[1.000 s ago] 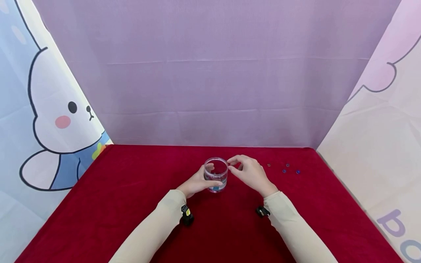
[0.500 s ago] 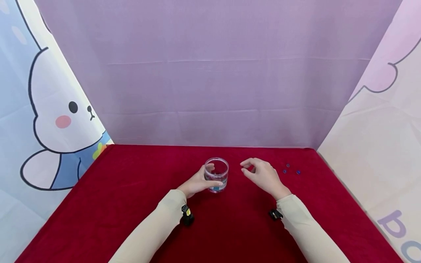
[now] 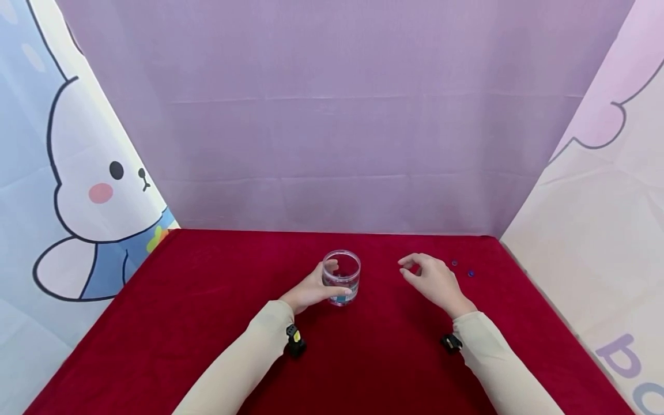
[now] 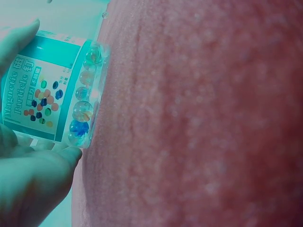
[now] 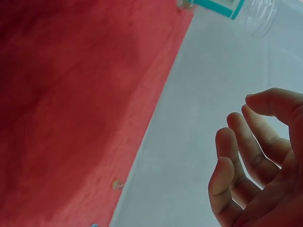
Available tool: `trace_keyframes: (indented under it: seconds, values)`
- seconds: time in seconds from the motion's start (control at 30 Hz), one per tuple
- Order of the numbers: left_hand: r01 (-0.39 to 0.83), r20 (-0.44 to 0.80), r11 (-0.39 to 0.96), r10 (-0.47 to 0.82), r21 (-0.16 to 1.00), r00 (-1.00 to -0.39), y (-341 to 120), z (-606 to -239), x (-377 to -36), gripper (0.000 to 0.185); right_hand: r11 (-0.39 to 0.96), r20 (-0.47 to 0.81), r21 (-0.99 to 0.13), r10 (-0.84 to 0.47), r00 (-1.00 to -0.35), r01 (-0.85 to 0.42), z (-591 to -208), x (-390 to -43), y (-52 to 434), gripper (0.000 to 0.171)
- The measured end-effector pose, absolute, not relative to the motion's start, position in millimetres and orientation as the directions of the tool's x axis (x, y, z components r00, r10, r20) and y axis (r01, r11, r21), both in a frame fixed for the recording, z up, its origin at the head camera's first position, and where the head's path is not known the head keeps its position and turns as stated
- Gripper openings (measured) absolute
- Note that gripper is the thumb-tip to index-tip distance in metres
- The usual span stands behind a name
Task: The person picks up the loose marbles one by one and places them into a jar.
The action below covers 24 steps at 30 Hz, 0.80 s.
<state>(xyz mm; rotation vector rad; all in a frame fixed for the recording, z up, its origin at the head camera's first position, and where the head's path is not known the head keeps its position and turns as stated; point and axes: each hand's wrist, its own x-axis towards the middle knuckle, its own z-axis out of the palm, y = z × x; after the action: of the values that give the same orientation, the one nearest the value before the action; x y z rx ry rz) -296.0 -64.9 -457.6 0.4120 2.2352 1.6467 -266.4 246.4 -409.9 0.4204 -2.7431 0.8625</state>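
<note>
A clear open-topped jar (image 3: 341, 276) stands near the middle of the red cloth, gripped by my left hand (image 3: 315, 287) with the thumb across its front. The left wrist view shows its teal "Magnetic Particle" label (image 4: 40, 87) and several glass marbles (image 4: 81, 111) at its bottom, one with a blue swirl. To the right of the jar, my right hand (image 3: 432, 281) hovers with loosely bent fingers and nothing between them. Beyond it lie two small blue marbles (image 3: 471, 273). A clear marble (image 5: 118, 184) shows on the cloth in the right wrist view.
Red cloth (image 3: 207, 323) covers the table. A purple curtain (image 3: 332, 115) hangs behind it. Printed fabric panels stand at the left (image 3: 83, 190) and right (image 3: 586, 242) sides. Small black cameras are strapped to both wrists.
My right hand has moved right, away from the jar's rim towards the loose marbles, and now hides some of them from the head view. The left hand and jar stay put.
</note>
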Motion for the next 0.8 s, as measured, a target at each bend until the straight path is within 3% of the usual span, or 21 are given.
trace_keyframes:
  seconds: [0.8]
  values:
    - [0.038, -0.086, 0.267, 0.435, 0.963, -0.896, -67.8, -456.7, -293.6, 0.095, 0.824, 0.295, -0.514, -0.089, -0.951, -0.237, -411.5, -274.9, 292.5, 0.022]
